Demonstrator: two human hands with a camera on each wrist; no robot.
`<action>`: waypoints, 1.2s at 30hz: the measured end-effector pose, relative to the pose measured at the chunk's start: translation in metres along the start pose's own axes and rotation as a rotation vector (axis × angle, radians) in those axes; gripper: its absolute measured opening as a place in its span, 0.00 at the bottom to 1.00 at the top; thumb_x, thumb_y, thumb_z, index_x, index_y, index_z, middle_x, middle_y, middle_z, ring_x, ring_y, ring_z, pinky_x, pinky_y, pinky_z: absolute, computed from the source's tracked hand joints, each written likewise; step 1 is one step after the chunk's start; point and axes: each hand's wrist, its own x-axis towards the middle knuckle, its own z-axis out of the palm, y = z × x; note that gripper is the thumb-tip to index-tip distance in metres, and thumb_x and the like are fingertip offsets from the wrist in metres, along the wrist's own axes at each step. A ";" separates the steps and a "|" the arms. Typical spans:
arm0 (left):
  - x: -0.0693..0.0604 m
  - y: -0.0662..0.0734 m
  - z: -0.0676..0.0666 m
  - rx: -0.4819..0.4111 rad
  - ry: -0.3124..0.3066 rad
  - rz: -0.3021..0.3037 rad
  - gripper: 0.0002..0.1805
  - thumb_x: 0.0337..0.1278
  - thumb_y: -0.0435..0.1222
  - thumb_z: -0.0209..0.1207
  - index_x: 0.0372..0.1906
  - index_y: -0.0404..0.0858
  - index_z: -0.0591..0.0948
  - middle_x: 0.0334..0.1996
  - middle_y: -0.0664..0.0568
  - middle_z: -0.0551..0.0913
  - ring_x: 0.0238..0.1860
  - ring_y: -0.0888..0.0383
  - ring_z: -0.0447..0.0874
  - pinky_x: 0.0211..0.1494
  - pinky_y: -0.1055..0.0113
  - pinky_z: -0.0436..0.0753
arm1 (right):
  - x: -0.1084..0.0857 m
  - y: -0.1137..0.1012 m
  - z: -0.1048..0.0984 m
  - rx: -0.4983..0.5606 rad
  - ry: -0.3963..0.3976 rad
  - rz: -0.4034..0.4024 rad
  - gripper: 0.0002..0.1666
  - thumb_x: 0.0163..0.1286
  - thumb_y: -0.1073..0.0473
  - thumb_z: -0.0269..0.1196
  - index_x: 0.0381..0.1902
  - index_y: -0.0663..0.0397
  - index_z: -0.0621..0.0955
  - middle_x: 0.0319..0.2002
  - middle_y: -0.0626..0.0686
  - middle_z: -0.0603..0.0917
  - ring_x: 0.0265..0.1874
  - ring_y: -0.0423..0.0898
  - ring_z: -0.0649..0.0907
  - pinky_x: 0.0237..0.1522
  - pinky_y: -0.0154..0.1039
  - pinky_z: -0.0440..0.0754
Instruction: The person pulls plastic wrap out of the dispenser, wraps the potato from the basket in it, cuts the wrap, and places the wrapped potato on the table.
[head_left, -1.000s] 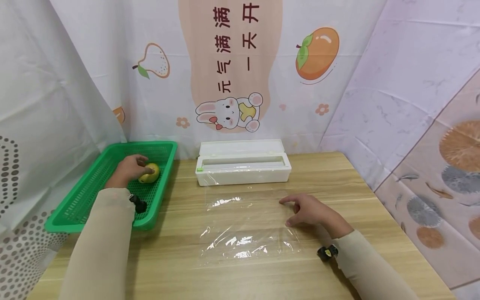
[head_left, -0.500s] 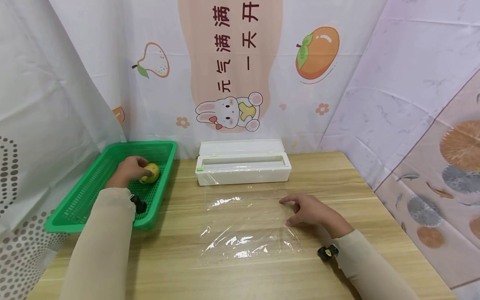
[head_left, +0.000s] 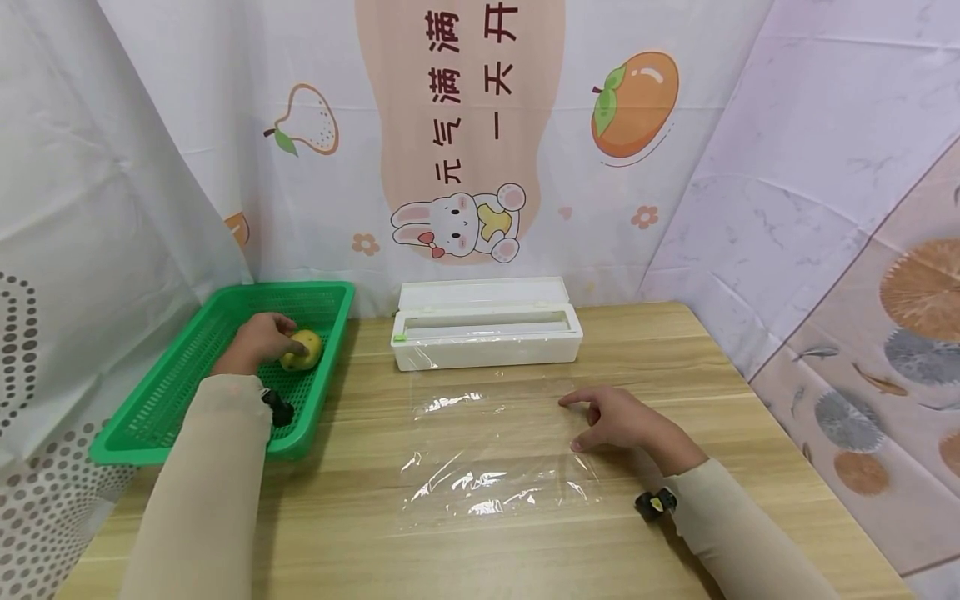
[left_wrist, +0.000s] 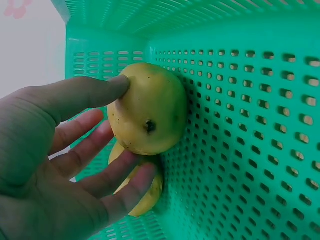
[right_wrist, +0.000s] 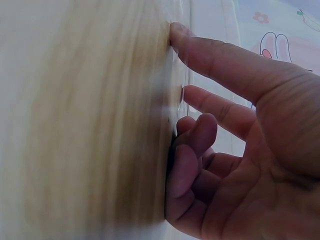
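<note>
"What do we have from the head view?"

"A wood-grain tabletop, with printed cloth rising behind and at both sides; we can make out a sideways rabbit and Chinese characters. Towards the back we see a white film box, lid raised, with clear film spread in front of it."

"And what stands in our way?"

"The left hand hides part of a green basket and of the yellow fruit inside it. The right hand is at the film's right edge."

"Left wrist?"

"We see thumb and fingertips around the fruit, a narrowed grip holding it; a second fruit lies just beside, near the perforated wall."

"Right wrist?"

"Two digits extended, the others curled: a loose grip, holding nothing. The wood looks blurred to us."
</note>
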 end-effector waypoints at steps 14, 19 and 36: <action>-0.001 0.003 -0.001 -0.043 -0.095 -0.076 0.43 0.65 0.46 0.64 0.75 0.25 0.63 0.70 0.23 0.64 0.59 0.34 0.75 0.48 0.47 0.87 | 0.000 0.003 -0.001 -0.008 -0.001 -0.030 0.42 0.48 0.56 0.84 0.64 0.46 0.83 0.24 0.48 0.74 0.24 0.43 0.72 0.26 0.37 0.72; 0.001 0.001 -0.001 -0.091 -0.131 -0.077 0.41 0.66 0.44 0.63 0.77 0.29 0.63 0.74 0.22 0.56 0.63 0.31 0.71 0.49 0.43 0.88 | 0.001 0.002 -0.001 -0.010 -0.002 -0.018 0.42 0.49 0.56 0.84 0.64 0.45 0.83 0.24 0.48 0.74 0.25 0.44 0.73 0.27 0.38 0.73; 0.000 0.003 0.007 -0.150 -0.164 -0.099 0.44 0.62 0.47 0.70 0.75 0.32 0.63 0.65 0.27 0.67 0.58 0.36 0.76 0.51 0.43 0.87 | 0.001 0.003 0.000 -0.010 0.002 -0.003 0.42 0.48 0.55 0.84 0.64 0.44 0.83 0.25 0.49 0.74 0.25 0.45 0.73 0.26 0.38 0.72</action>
